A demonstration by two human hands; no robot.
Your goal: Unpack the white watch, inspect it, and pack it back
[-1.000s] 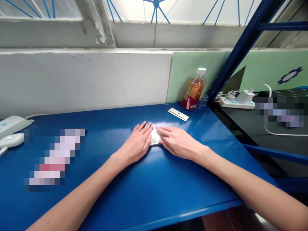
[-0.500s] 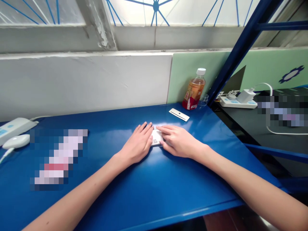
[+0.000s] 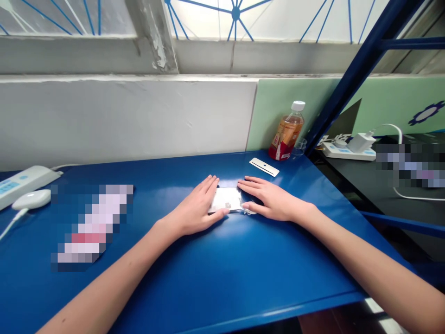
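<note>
A small flat white packet in clear wrapping (image 3: 226,199) lies on the blue table (image 3: 215,269), between my two hands. My left hand (image 3: 194,206) rests flat on the packet's left edge, fingers stretched out and thumb along its near side. My right hand (image 3: 273,199) lies flat at the packet's right edge, fingers pointing left and touching the wrapping. Neither hand grips anything. The packet's middle shows, with a small dark printed mark.
A white strip with a dark dot (image 3: 264,167) lies behind the hands. A bottle of amber drink (image 3: 287,132) stands at the back right by a green panel. A white power strip (image 3: 21,178) and white mouse (image 3: 31,199) sit far left. A blue post rises at right.
My hands have slid apart, uncovering most of the white packet that they nearly covered before. The view has shifted slightly to the left.
</note>
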